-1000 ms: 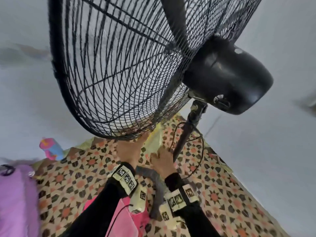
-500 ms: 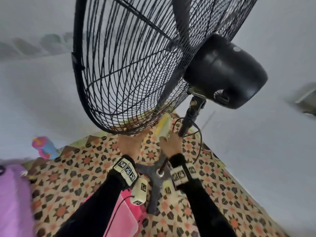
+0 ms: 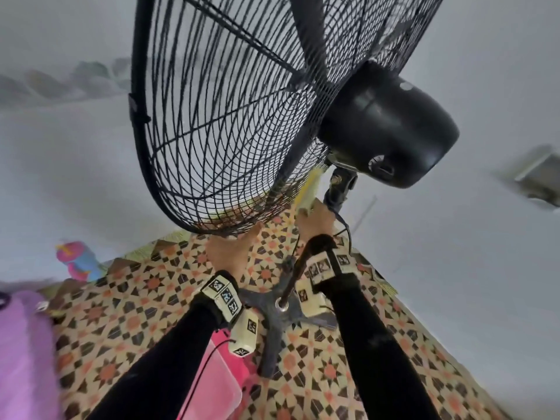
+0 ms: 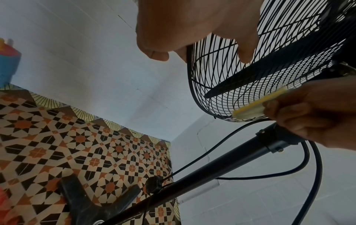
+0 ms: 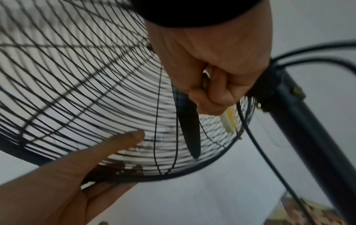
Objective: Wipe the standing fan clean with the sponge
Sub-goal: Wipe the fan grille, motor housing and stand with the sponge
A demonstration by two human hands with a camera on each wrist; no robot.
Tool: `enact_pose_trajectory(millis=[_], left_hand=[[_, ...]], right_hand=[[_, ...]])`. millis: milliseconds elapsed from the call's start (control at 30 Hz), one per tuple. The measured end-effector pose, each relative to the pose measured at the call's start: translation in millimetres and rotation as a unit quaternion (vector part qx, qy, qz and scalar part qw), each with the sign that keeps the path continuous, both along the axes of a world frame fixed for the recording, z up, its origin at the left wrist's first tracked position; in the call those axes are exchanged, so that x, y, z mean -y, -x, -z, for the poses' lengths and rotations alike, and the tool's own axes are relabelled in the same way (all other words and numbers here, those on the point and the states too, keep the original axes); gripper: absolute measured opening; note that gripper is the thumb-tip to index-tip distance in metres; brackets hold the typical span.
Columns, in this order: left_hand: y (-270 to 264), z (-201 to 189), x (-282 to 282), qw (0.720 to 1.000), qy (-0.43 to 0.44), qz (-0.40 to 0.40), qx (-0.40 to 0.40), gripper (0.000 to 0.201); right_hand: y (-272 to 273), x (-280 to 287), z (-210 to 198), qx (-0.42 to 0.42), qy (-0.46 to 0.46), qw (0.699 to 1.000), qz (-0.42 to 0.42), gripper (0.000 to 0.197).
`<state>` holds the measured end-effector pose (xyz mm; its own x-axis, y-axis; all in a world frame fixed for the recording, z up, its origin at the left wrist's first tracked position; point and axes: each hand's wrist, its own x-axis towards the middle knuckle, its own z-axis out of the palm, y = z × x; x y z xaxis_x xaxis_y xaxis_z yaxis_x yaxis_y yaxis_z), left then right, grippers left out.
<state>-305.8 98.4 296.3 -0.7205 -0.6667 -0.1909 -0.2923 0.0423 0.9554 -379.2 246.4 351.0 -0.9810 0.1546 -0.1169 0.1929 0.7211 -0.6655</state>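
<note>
- The standing fan (image 3: 242,122) fills the upper part of the head view, its black wire cage tilted and its round motor housing (image 3: 391,128) behind it on the right.
- The left hand (image 3: 230,253) reaches up to the bottom of the cage; in the right wrist view its thumb lies against the wires and its fingers pass under the rim, so it holds the lower edge of the cage.
- The right hand (image 3: 315,221) is just beside the pole (image 3: 291,280), below the motor housing, with its fingers curled tight around the sponge (image 3: 310,189).
- The sponge is thin, yellow on one face and pale on the other; it sticks up out of the fist and lies against the lower back of the cage near the neck of the fan.
- A black blade (image 5: 189,126) shows through the wires beside the sponge.
- A black cord (image 4: 312,167) loops loosely near the pole.
- The cross-shaped base (image 3: 272,325) of the fan stands on a patterned floor (image 3: 127,316) of orange, black and cream.
- A pink lid-like object (image 3: 212,386) and a purple fuzzy thing (image 3: 24,353) lie at lower left; a small pink and blue toy (image 3: 77,262) stands by the wall.
</note>
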Motion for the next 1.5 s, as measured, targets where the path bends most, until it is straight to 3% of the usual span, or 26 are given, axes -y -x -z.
enact_pose_trajectory(millis=[200, 333, 467, 533, 633, 733, 867, 933, 1033, 1133, 1233, 1333, 1433, 1500], left_hand=[[3.8, 6.9, 3.8, 1.000, 0.006, 0.000, -0.015, 0.060], [3.4, 4.8, 0.9, 1.000, 0.007, -0.003, -0.022, 0.071], [4.3, 6.7, 1.4, 1.000, 0.003, -0.012, -0.025, 0.070], [5.6, 7.0, 4.6, 1.000, 0.008, -0.011, -0.010, 0.066], [9.9, 10.5, 5.0, 0.999, 0.016, -0.008, 0.030, 0.079], [9.2, 7.3, 1.0, 0.999, 0.024, -0.009, 0.027, 0.057], [5.4, 3.0, 1.8, 1.000, 0.025, -0.004, 0.014, 0.053], [7.7, 5.5, 4.8, 1.000, 0.023, 0.000, 0.009, 0.053], [7.8, 5.3, 4.4, 0.999, 0.020, -0.009, 0.029, 0.068], [7.7, 2.5, 2.1, 0.999, 0.020, -0.014, 0.037, 0.069], [5.2, -0.4, 1.0, 1.000, -0.001, -0.010, 0.026, 0.070], [6.8, 4.3, 4.0, 0.999, -0.020, -0.015, 0.024, 0.070], [7.6, 6.3, 0.8, 1.000, -0.014, -0.019, 0.006, 0.084], [4.9, 10.1, 0.1, 1.000, -0.007, -0.016, -0.005, 0.071]], right_hand=[[-42.9, -6.6, -2.7, -0.009, 0.017, 0.996, -0.086, 0.027], [-13.7, -9.3, -3.1, 0.002, 0.024, 1.000, -0.007, 0.030], [-13.8, 7.5, 11.2, 0.022, 0.019, 0.998, -0.060, 0.016], [-36.9, 3.4, 16.5, 0.008, 0.035, 0.996, -0.076, 0.023], [-33.1, -8.1, 14.4, 0.018, 0.012, 0.999, -0.047, 0.018], [-5.3, 2.8, 7.6, 0.024, 0.022, 0.999, 0.019, 0.039], [-30.4, 28.2, 7.6, 0.023, 0.015, 0.998, -0.053, 0.061], [-44.7, 19.5, 2.8, -0.001, -0.031, 0.997, -0.074, 0.047], [-44.0, -2.2, -12.2, -0.022, -0.065, 0.995, -0.068, 0.032], [-40.3, -17.7, -17.7, -0.063, -0.051, 0.995, -0.064, 0.016], [-41.5, -25.2, -9.8, -0.092, -0.039, 0.993, -0.058, 0.013], [-43.7, -27.5, -4.9, -0.157, 0.028, 0.987, -0.022, 0.034], [-41.6, -26.4, -2.7, -0.167, 0.003, 0.986, 0.003, 0.042], [-34.6, -24.1, -0.2, -0.158, 0.006, 0.987, 0.029, 0.048]])
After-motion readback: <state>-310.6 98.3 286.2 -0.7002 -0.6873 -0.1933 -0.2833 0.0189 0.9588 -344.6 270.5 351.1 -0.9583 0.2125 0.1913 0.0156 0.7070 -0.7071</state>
